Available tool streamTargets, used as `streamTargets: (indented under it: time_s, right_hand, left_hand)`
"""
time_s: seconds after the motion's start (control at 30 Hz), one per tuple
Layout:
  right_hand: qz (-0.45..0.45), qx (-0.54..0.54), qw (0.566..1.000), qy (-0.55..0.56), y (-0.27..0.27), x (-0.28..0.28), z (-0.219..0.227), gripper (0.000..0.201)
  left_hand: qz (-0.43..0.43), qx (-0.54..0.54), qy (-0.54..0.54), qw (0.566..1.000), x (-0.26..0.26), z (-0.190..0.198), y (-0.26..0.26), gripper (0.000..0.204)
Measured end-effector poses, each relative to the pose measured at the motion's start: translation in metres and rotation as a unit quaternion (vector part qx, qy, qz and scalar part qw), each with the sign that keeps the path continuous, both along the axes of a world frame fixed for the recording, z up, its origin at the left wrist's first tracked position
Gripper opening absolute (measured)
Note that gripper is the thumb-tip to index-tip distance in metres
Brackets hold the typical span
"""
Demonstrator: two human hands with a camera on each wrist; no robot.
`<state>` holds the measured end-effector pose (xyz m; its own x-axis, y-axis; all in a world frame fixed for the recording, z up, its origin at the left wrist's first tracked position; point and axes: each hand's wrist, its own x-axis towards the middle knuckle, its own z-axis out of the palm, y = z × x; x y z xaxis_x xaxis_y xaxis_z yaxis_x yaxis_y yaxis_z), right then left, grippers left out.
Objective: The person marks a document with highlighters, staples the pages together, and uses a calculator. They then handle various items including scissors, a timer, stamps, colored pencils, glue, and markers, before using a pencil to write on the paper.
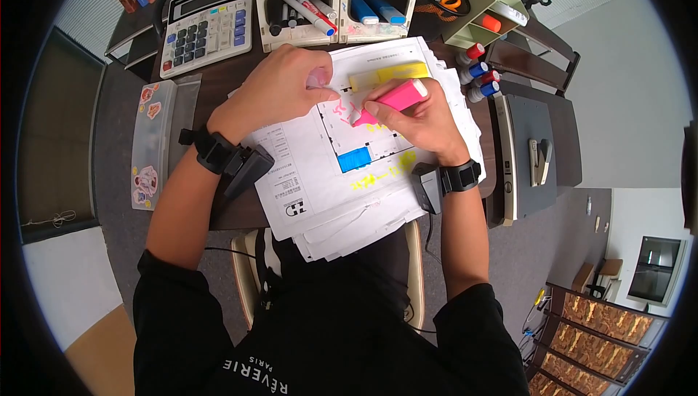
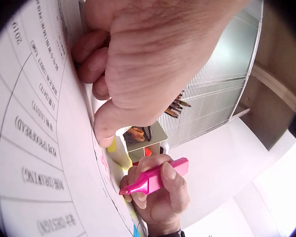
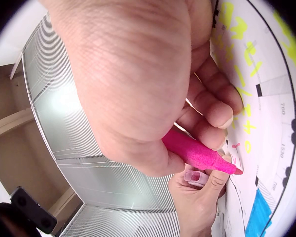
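Note:
My right hand [image 1: 429, 123] grips a pink highlighter [image 1: 396, 100], its tip down close to the top sheet [image 1: 291, 152]; whether it touches cannot be told. Pink marks [image 1: 339, 110] lie left of the tip. Curled fingers of my left hand [image 1: 273, 90] hold a pale pink cap [image 3: 195, 177], seen in the right wrist view, while this hand rests on the paper left of the highlighter. On the plan are a coloured blue block [image 1: 355, 160], yellow handwriting [image 1: 360, 182] and a yellow patch [image 1: 403, 71]. The left wrist view shows the highlighter [image 2: 155, 178] beyond my left hand [image 2: 148, 59].
A pen organizer [image 1: 302, 41] and calculator [image 1: 207, 25] stand behind the papers. Several small bottles [image 1: 480, 70] line the right, near a grey device [image 1: 527, 156] with a stapler [image 1: 540, 162] on it. A stickered clear case [image 1: 154, 145] lies at left.

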<state>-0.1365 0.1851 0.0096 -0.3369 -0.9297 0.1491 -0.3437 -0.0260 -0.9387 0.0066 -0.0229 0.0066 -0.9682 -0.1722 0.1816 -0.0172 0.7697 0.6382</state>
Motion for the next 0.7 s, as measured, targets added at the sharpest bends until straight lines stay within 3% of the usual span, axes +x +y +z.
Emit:
streamTargets:
  time_s: [0.7]
  right_hand:
    - [0.000,0.001,1.000,0.000,0.0001,-0.0002,0.0006,0.008]
  left_hand:
    - [-0.001,0.003,0.006,1.000,0.0004,-0.0003,0.0004,0.028]
